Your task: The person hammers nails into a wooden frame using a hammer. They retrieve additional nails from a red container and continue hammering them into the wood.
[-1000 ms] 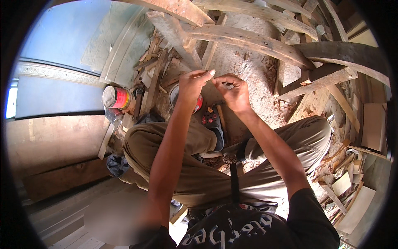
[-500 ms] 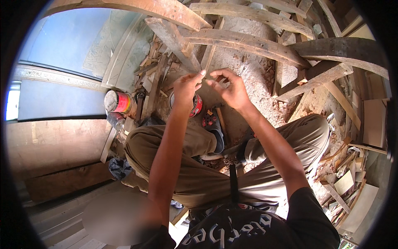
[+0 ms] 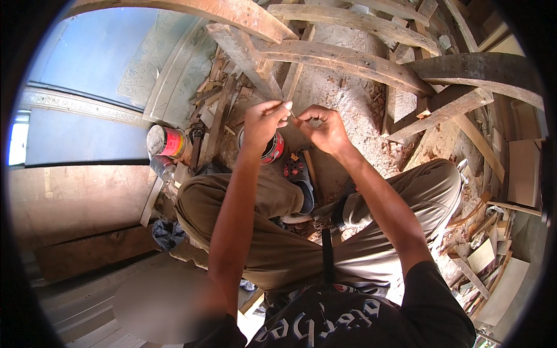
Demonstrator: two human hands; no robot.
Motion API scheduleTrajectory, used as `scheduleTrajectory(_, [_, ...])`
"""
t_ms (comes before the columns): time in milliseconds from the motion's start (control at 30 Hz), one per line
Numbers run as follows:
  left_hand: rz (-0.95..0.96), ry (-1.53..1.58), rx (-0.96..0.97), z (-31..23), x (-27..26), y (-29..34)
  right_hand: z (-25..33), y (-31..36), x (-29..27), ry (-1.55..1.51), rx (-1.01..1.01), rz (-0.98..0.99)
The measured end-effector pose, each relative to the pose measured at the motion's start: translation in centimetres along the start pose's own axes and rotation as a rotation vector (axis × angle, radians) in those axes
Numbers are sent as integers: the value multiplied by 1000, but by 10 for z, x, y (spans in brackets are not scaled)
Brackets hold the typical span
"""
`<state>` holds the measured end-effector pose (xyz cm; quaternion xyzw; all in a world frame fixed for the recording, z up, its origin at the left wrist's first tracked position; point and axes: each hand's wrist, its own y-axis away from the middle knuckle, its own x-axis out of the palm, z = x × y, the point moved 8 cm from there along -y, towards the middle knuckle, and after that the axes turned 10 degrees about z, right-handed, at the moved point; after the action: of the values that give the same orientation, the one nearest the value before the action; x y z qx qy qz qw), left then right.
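Note:
My left hand [image 3: 265, 124] is raised in front of me with its fingers pinched together. Close beside it, my right hand [image 3: 325, 130] is also closed in a pinch, its fingertips nearly meeting the left ones. Whatever is between the fingertips is too small and thin to make out. Below my left hand, partly hidden by it, stands an open red paint can [image 3: 275, 147]. A thin wooden stick [image 3: 311, 167] lies on the ground beside my shoe [image 3: 305, 196].
Wooden frame beams [image 3: 354, 64] cross the space ahead. A red-labelled can [image 3: 168, 142] and a black plastic bag [image 3: 168, 234] sit to the left, near a bluish panel [image 3: 84, 136]. Wood scraps [image 3: 481, 255] are piled at right; my bent legs [image 3: 406, 191] frame the ground.
My right hand has dropped slightly and its fingers have drawn together from a more spread position. The left hand has shifted slightly right and down.

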<state>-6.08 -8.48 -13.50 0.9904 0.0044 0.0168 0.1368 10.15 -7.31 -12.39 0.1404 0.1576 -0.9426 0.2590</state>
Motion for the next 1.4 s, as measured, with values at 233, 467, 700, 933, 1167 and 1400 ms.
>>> scheduleTrajectory(233, [195,-110,-105,-2,3,4,4,-1,7,-154,17,193])
scheduleTrajectory(467, [212,-98,-119,-3,0,9,-19,-4,-2,-231,301,111])
scheduleTrajectory(700, [129,-62,-119,-5,1,7,-16,-4,15,-386,139,162])
scheduleTrajectory(933, [137,29,-210,5,5,12,-22,0,21,-357,131,135])
scheduleTrajectory(1167, [206,109,-212,10,5,8,-41,2,23,-611,201,200])
scheduleTrajectory(1400, [175,169,-221,16,10,11,-32,2,27,-625,186,162])
